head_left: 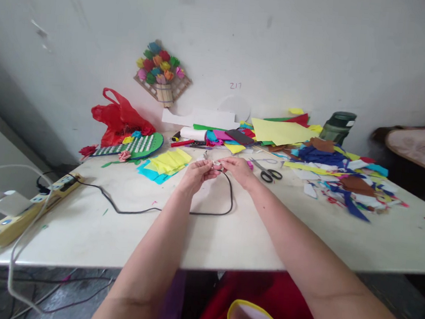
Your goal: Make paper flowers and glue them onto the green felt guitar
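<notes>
My left hand [197, 174] and my right hand [236, 169] meet over the middle of the white table [205, 238]. Both have their fingers pinched round something small and pale between them, too small to make out. A black cable [232, 196] runs up to the hands from the left and loops beneath them. Just right of my right hand lie black-handled scissors [267, 173]. Left of my left hand are sheets of yellow cloth or paper [171, 160] over blue ones [155, 174].
A yellowish power strip [13, 222] with a white plug lies at the left edge. Behind are a red plastic bag [121, 119], a green decorated board [153, 145] and pale yellow paper [284, 132]. Coloured scraps [357, 184] and a dark green bottle [337, 128] stand right.
</notes>
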Tool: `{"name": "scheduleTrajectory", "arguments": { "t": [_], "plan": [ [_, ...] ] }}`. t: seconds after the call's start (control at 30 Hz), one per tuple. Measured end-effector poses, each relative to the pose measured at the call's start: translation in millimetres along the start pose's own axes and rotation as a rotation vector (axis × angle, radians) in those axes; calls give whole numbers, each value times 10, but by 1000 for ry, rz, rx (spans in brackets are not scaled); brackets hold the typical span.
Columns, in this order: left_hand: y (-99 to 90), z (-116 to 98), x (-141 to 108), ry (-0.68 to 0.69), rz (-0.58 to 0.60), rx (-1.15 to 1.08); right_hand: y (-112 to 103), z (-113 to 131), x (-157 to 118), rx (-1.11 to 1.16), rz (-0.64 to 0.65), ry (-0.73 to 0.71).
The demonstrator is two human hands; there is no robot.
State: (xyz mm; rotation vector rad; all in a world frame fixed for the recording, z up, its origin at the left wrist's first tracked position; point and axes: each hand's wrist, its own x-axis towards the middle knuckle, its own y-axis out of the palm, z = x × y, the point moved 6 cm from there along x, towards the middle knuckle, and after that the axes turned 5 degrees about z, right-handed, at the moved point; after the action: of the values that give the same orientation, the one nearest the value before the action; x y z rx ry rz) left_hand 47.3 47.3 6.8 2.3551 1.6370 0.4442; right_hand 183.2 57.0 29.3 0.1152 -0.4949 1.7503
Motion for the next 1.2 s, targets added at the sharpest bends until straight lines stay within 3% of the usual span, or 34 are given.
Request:
{"name": "scheduleTrajectory", "arguments": {
  "t": [0.2,0.43,0.6,0.87,1.2],
  "plan": [
    [59,36,-6,-25,26,1,50,-75,9,-95,-2,-82],
    [-18,102,54,-17,34,-45,84,67,-81,-462,-48,-210],
    [0,125,55,-40,45,-24,106,173,-138,-718,-102,-223],
    [17,133,29,-87,16,-9,92,-48,-70,-518,-131,-56],
    [55,76,-25,-144,40,41,97,-152,-39,-399,-153,-3]
  ]
}}
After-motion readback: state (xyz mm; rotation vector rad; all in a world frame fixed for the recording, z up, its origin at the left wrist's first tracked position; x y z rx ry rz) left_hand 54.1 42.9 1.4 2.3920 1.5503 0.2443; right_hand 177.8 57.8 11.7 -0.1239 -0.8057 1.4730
